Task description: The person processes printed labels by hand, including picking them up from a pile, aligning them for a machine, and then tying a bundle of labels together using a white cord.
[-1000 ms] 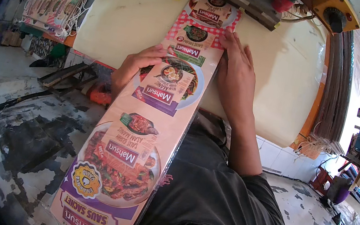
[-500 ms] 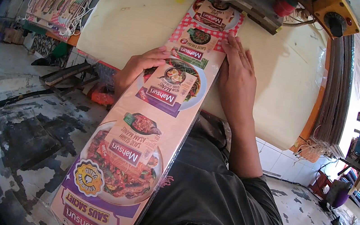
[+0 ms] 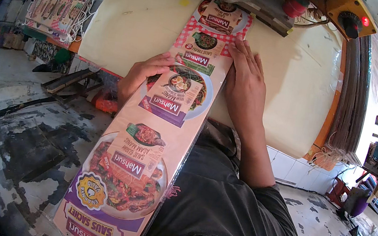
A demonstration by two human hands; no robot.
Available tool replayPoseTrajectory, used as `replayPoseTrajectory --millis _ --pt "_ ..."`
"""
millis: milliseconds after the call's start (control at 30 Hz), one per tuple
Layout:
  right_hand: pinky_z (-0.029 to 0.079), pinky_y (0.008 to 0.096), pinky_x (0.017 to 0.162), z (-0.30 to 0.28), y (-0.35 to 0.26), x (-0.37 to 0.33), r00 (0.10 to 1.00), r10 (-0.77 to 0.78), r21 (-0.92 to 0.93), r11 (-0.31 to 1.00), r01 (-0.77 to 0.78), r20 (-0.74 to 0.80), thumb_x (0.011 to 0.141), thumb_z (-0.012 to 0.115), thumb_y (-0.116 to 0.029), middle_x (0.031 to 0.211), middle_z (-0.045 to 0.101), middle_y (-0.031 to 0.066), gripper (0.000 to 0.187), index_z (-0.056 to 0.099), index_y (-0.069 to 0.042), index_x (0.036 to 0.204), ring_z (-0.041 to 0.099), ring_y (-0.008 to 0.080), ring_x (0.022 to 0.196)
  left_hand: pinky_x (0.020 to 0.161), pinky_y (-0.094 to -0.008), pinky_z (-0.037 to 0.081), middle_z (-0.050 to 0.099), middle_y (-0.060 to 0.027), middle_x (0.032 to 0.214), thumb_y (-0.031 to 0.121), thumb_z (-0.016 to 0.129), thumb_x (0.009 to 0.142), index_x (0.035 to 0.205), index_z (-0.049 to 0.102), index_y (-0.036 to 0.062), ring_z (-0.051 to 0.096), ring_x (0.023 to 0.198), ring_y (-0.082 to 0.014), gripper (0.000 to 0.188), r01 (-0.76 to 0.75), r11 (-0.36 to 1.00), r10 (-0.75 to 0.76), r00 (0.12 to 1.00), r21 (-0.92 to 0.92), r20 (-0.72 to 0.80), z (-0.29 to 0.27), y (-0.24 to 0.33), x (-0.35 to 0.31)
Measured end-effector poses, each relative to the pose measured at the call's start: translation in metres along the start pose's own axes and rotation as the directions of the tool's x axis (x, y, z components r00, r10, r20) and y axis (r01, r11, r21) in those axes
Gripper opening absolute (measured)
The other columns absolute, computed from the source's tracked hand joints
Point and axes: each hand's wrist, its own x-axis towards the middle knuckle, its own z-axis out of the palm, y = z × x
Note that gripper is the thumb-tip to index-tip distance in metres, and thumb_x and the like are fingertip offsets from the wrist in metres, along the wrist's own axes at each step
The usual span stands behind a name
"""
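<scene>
A long printed cardboard strip (image 3: 116, 130) in clear plastic film lies slantwise, with pictures of food bowls and a red-checked band. Its far end is beneath the dark bar of a press (image 3: 241, 8); its near end juts past the table toward me. My left hand (image 3: 144, 76) is closed over the strip's left edge, fingertips on top and thumb hidden. At the right edge, my right hand (image 3: 247, 73) lies with fingers stretched out, fingertips touching the strip near the checked band. The cream worktop (image 3: 292, 93) supports the far half.
A yellow control box (image 3: 350, 17) with a black knob and lit red lamp is at the upper right. Printed strips with white cords (image 3: 59, 12) hang over the left table side. Stacked brown boards (image 3: 356, 97) line the right edge. The floor (image 3: 31, 154) is patchy.
A red lamp on the control box is now lit. The strip and both hands have shifted very slightly in the picture; the hands keep their places on the strip.
</scene>
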Motion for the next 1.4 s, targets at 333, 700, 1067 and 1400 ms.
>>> replayPoseTrajectory --millis 333,700,1067,1400 --pt "0.04 0.0487 0.114 0.001 -0.002 0.002 1.0 -0.004 -0.022 1.0 0.003 -0.029 0.095 0.054 0.001 0.138 0.061 0.0175 0.028 0.062 0.0 0.122 0.053 0.0322 0.134 0.109 -0.0449 0.044 0.068 -0.0264 0.122 0.015 0.075 0.085 0.112 0.065 -0.0094 0.062 0.124 -0.0352 0.037 -0.052 0.999 0.047 0.975 -0.016 -0.216 0.014 -0.001 0.007" --pt "0.038 0.0483 0.116 0.0 -0.002 0.002 1.0 0.003 -0.033 0.999 -0.004 -0.008 0.096 0.053 0.001 0.139 0.06 0.0173 0.03 0.062 -0.001 0.124 0.053 0.0315 0.134 0.118 -0.0549 0.032 0.055 -0.0282 0.137 0.012 0.082 0.083 0.131 0.05 -0.0045 0.049 0.137 -0.0412 0.06 -0.12 0.993 0.121 0.992 -0.023 0.039 -0.003 -0.015 0.003" --pt "0.039 0.0487 0.115 0.001 -0.002 0.001 1.0 -0.007 -0.039 0.999 0.006 -0.028 0.095 0.054 0.001 0.139 0.06 0.0179 0.03 0.062 -0.001 0.124 0.054 0.0324 0.134 0.113 -0.0495 0.038 0.06 -0.027 0.129 0.013 0.078 0.084 0.121 0.058 -0.0063 0.056 0.129 -0.0384 0.046 -0.08 0.996 0.077 0.994 -0.032 -0.082 0.008 -0.007 0.006" --pt "0.038 0.0486 0.115 0.0 -0.003 0.001 1.0 0.002 -0.04 0.999 -0.002 -0.005 0.095 0.054 0.001 0.14 0.059 0.0175 0.032 0.061 -0.002 0.126 0.053 0.0313 0.135 0.106 -0.0441 0.047 0.07 -0.0255 0.117 0.014 0.076 0.081 0.109 0.066 -0.0095 0.066 0.117 -0.0348 0.038 -0.05 0.999 0.051 0.969 0.01 -0.242 0.014 0.007 0.015"
